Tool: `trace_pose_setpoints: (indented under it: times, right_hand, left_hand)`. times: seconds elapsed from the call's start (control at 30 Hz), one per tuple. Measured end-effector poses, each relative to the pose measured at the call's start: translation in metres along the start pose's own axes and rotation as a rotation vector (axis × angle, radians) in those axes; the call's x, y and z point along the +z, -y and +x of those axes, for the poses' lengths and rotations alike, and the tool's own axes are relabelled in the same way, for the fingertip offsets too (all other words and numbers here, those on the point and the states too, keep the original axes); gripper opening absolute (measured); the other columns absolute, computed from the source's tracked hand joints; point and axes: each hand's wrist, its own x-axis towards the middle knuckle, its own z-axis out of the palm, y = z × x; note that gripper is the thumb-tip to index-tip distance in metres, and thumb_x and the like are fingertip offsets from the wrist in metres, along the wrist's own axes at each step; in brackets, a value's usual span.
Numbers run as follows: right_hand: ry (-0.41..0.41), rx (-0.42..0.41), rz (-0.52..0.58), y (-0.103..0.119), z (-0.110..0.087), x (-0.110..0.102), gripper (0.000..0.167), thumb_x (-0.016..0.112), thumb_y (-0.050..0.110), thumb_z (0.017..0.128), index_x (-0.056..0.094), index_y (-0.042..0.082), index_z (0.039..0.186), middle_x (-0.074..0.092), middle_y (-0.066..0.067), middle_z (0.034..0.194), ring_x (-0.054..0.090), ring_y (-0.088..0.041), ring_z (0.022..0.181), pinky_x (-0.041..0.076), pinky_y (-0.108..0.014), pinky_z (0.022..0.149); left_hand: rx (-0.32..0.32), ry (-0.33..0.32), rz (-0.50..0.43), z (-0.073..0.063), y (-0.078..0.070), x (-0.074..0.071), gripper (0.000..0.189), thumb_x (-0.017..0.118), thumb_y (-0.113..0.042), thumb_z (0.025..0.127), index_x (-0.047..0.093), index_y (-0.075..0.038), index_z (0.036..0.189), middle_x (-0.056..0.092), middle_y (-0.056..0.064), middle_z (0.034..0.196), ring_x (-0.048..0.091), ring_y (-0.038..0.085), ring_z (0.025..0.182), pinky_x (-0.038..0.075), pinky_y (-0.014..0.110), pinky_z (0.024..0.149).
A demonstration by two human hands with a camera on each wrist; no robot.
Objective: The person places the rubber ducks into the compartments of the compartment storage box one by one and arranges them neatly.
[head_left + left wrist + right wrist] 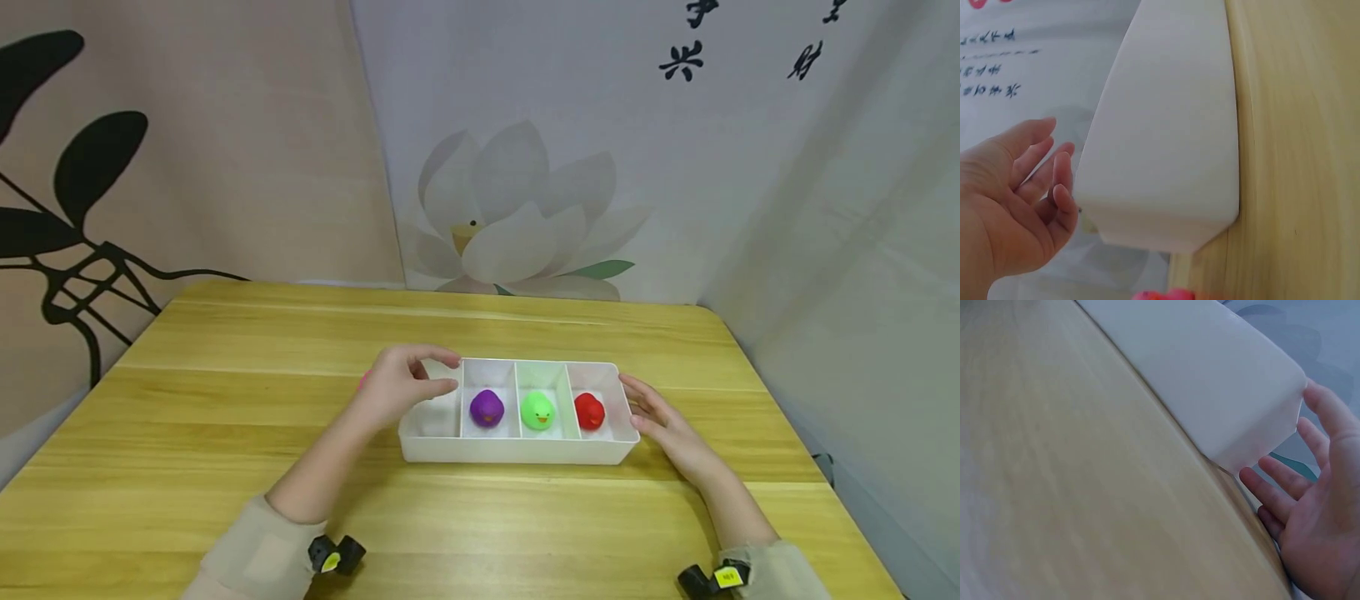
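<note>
A white divided box (517, 452) stands on the table, its compartments in one row. In its three right-hand compartments sit a purple toy duck (487, 408), a green toy duck (537, 410) and a red toy duck (589, 412). My left hand (397, 383) hovers over the leftmost compartment, thumb and fingers bent but apart, with nothing between them. My right hand (667, 421) is at the box's right end; in the right wrist view its thumb meets the top corner and its other fingers (1285, 481) spread beside the end wall.
A pink object (1163, 295), mostly hidden behind my left hand in the head view, lies left of the box. The wooden table (225, 417) ends at a printed cloth backdrop (525, 208). Each sleeve carries a small black wrist camera (336, 555).
</note>
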Motion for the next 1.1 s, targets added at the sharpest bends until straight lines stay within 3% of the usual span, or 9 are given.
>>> trace_pose_setpoints:
  times: [0.27,0.37,0.53,0.7,0.83,0.97,1.1]
  right_hand:
    - [0.002,-0.003,0.001,0.0,0.002,0.001,0.055,0.047,0.01,0.1,0.027,0.013,0.151,0.032,-0.02,0.148,0.04,-0.012,0.126,0.034,-0.021,0.096]
    - [0.002,-0.001,0.004,0.0,0.002,0.001,0.055,0.047,0.009,0.1,0.027,0.013,0.151,0.032,-0.021,0.148,0.04,-0.013,0.126,0.035,-0.021,0.096]
    - [0.0,0.013,-0.009,0.002,0.002,0.002,0.055,0.047,0.011,0.1,0.027,0.012,0.151,0.033,-0.02,0.147,0.039,-0.021,0.128,0.033,-0.036,0.101]
    - [0.002,0.015,-0.015,0.002,0.002,0.001,0.055,0.047,0.012,0.1,0.027,0.013,0.151,0.033,-0.02,0.148,0.036,-0.031,0.13,0.028,-0.051,0.101]
    - [0.004,0.012,-0.017,0.002,0.002,0.002,0.055,0.047,0.012,0.1,0.027,0.013,0.151,0.033,-0.02,0.148,0.035,-0.032,0.13,0.028,-0.051,0.102]
    - [0.002,0.011,-0.015,0.002,0.001,0.002,0.055,0.047,0.012,0.1,0.027,0.014,0.151,0.033,-0.02,0.148,0.037,-0.026,0.129,0.03,-0.046,0.102]
    - [-0.003,0.006,-0.012,0.001,0.0,0.0,0.055,0.047,0.011,0.1,0.028,0.014,0.151,0.034,-0.02,0.147,0.04,-0.015,0.126,0.035,-0.024,0.097]
  left_hand:
    - [-0.009,-0.075,-0.057,-0.014,0.015,-0.023,0.028,0.077,-0.014,0.081,0.071,-0.007,0.108,0.056,0.006,0.065,0.044,0.017,0.056,0.034,0.024,0.046]
    - [-0.035,-0.09,-0.069,-0.018,0.022,-0.031,0.029,0.077,-0.014,0.081,0.071,-0.008,0.109,0.053,0.008,0.062,0.048,0.023,0.057,0.038,0.025,0.047]
    - [-0.061,-0.109,-0.077,-0.024,0.035,-0.043,0.032,0.077,-0.015,0.081,0.069,-0.007,0.111,0.062,0.01,0.076,0.054,0.028,0.066,0.045,0.027,0.053]
    - [-0.061,-0.125,-0.028,-0.028,0.048,-0.052,0.035,0.078,-0.023,0.082,0.069,-0.01,0.113,0.066,0.009,0.1,0.051,0.02,0.065,0.04,0.025,0.051]
    - [-0.07,-0.13,-0.027,-0.03,0.06,-0.058,0.037,0.076,-0.023,0.084,0.068,-0.009,0.117,0.064,0.012,0.11,0.048,0.018,0.063,0.038,0.025,0.05]
    - [-0.111,-0.131,-0.03,-0.03,0.071,-0.063,0.038,0.075,-0.022,0.085,0.066,-0.008,0.12,0.064,0.011,0.114,0.051,0.027,0.067,0.041,0.027,0.054]
    - [-0.134,-0.13,-0.025,-0.028,0.081,-0.064,0.042,0.075,-0.021,0.085,0.064,-0.006,0.122,0.064,0.011,0.114,0.053,0.033,0.073,0.044,0.03,0.055]
